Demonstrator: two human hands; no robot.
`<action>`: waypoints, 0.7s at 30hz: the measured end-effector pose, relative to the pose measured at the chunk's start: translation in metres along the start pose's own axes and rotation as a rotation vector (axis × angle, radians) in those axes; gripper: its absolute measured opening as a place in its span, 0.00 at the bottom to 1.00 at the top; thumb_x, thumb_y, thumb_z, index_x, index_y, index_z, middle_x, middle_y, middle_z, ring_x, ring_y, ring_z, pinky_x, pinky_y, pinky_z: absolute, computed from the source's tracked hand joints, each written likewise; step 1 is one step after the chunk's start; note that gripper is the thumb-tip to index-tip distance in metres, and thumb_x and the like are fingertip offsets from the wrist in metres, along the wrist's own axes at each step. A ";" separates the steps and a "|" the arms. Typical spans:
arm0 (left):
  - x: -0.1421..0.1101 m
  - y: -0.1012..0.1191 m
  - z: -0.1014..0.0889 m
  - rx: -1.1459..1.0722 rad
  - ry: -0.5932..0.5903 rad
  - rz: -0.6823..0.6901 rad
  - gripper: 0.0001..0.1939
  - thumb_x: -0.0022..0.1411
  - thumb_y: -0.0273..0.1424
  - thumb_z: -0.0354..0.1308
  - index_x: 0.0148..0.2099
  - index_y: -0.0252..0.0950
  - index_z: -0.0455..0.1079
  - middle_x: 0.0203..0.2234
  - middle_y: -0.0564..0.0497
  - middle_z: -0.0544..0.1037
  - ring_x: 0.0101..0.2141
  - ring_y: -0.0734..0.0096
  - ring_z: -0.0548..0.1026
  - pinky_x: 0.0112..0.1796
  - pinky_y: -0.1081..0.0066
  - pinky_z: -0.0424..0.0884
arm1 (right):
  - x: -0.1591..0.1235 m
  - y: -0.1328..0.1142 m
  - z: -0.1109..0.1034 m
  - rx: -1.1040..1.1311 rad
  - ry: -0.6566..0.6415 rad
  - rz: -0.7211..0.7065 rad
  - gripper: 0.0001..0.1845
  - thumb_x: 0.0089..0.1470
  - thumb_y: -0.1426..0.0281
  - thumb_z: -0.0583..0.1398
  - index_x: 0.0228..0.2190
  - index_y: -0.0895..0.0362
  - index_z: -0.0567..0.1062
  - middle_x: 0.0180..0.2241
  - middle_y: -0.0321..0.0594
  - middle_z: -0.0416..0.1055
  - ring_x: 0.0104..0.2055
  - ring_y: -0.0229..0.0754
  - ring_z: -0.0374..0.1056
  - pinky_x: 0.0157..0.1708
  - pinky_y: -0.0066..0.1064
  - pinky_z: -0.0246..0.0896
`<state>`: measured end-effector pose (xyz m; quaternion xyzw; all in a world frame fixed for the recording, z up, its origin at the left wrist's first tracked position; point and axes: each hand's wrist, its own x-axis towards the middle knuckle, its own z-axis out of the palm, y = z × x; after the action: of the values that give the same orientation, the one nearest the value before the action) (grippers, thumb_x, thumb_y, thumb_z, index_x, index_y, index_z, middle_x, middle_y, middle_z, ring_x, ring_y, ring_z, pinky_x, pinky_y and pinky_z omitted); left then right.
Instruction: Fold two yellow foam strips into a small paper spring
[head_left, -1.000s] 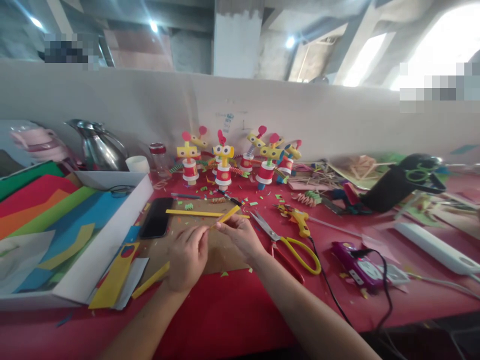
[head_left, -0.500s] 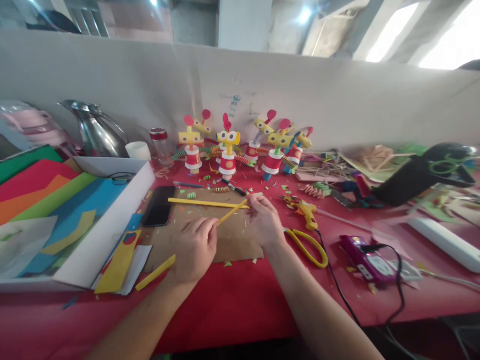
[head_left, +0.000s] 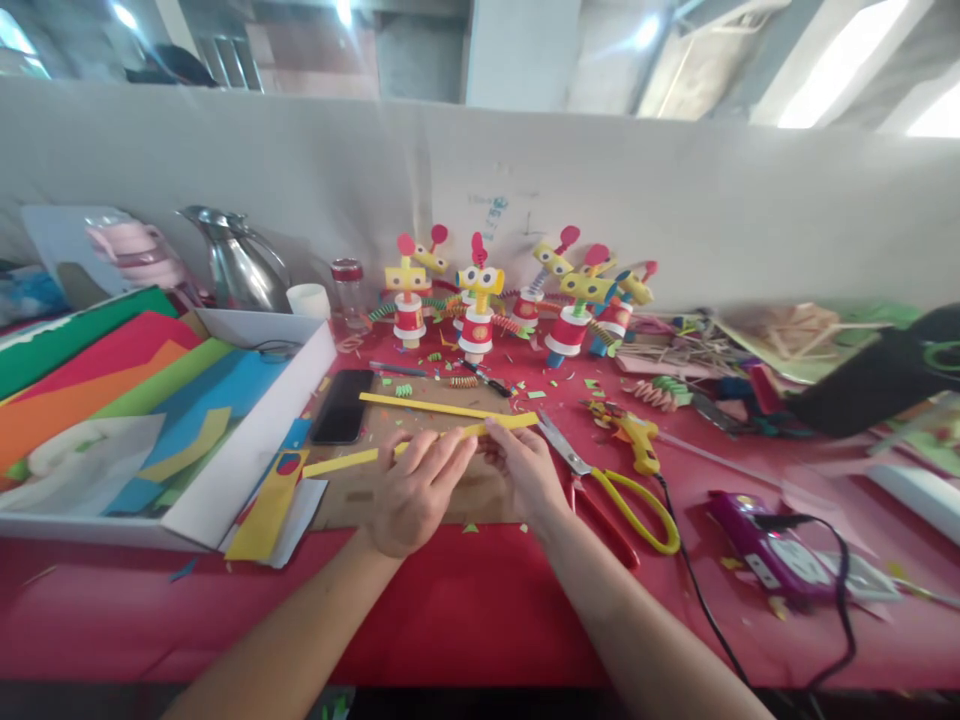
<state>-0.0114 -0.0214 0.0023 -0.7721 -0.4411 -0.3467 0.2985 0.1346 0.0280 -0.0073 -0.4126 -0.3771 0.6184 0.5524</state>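
Observation:
A yellow paper strip (head_left: 341, 463) runs slantwise through both of my hands, its ends sticking out to the left and to the right. My left hand (head_left: 420, 485) grips it, fingers bent over the strip. Close beside it, my right hand (head_left: 525, 468) pinches the strip near its right end between thumb and fingers. Just behind the hands, a second yellow paper strip (head_left: 420, 405) lies on the brown cardboard (head_left: 337, 510). A pair of scissors with yellow handles (head_left: 637, 510) rests on the red table right of my right hand, over a red-handled tool (head_left: 611, 535).
Left stands a white box (head_left: 251, 430) of coloured paper, near a phone (head_left: 341, 405). Several paper robot figures (head_left: 478, 330) line the back by the wall. To the right lie a yellow glue gun (head_left: 637, 440), a purple power socket (head_left: 772, 545) and cables.
The held strip has swung from a steep slant to a flatter one. My right hand moved away from my left, then back beside it. The camera view has shifted.

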 end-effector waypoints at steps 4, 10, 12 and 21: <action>0.002 0.000 0.003 -0.061 -0.112 -0.191 0.16 0.63 0.29 0.53 0.53 0.39 0.68 0.46 0.47 0.77 0.46 0.62 0.70 0.50 0.59 0.56 | 0.004 -0.007 -0.007 -0.155 -0.014 -0.079 0.15 0.41 0.59 0.67 0.22 0.60 0.77 0.19 0.37 0.72 0.21 0.34 0.64 0.24 0.26 0.55; -0.002 -0.006 0.008 -0.140 -0.313 -0.317 0.10 0.66 0.28 0.45 0.41 0.38 0.68 0.33 0.50 0.77 0.36 0.66 0.72 0.41 0.64 0.61 | 0.010 -0.005 -0.015 -0.193 0.015 -0.116 0.15 0.38 0.60 0.69 0.22 0.60 0.77 0.19 0.36 0.70 0.21 0.33 0.60 0.22 0.25 0.53; -0.003 -0.009 0.010 -0.162 -0.337 -0.359 0.09 0.66 0.28 0.45 0.39 0.38 0.67 0.33 0.51 0.76 0.35 0.67 0.72 0.38 0.65 0.61 | 0.014 -0.007 -0.020 -0.116 0.066 -0.119 0.14 0.36 0.62 0.70 0.22 0.59 0.76 0.19 0.34 0.69 0.21 0.31 0.59 0.20 0.24 0.51; -0.001 -0.022 0.003 0.024 -0.420 -0.440 0.11 0.66 0.27 0.44 0.38 0.37 0.67 0.32 0.49 0.76 0.31 0.65 0.73 0.36 0.65 0.60 | 0.023 -0.027 -0.035 0.164 0.306 -0.266 0.16 0.32 0.64 0.72 0.24 0.58 0.75 0.20 0.31 0.66 0.20 0.29 0.57 0.17 0.22 0.50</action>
<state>-0.0305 -0.0097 0.0029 -0.7091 -0.6540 -0.2307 0.1276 0.1758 0.0539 0.0022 -0.4020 -0.2885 0.4987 0.7117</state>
